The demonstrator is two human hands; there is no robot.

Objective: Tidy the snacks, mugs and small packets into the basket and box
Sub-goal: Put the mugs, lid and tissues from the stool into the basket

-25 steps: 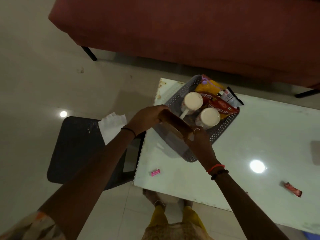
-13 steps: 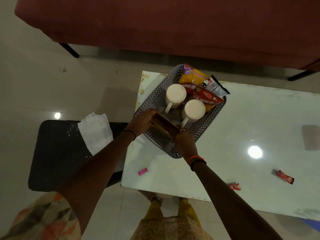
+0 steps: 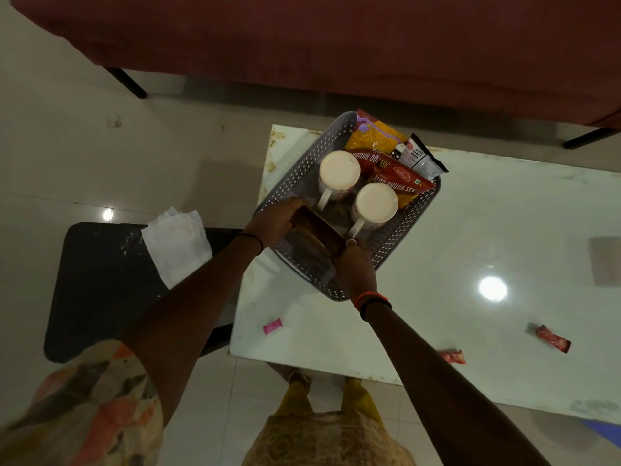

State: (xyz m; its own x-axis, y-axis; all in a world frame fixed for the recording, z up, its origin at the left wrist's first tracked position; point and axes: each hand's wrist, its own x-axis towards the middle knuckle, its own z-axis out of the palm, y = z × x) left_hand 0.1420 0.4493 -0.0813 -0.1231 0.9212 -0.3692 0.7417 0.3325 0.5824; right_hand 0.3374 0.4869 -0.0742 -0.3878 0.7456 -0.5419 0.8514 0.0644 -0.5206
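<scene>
2 mugs (image 3: 339, 170), 4 snack bags (image 3: 393, 173)

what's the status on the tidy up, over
Both hands, left and right, shut on brown box over grey basket. Two mugs and snack packs in basket. Pink packet and two red packets on table.

Two mugs (image 3: 339, 171) and snack packets (image 3: 396, 176) crowd the basket's (image 3: 295, 183) far half; open white tabletop (image 3: 487, 230) lies clear to its right.

Both hands (image 3: 275, 223) lowered brown box (image 3: 319, 230) deeper into basket (image 3: 295, 183).
</scene>
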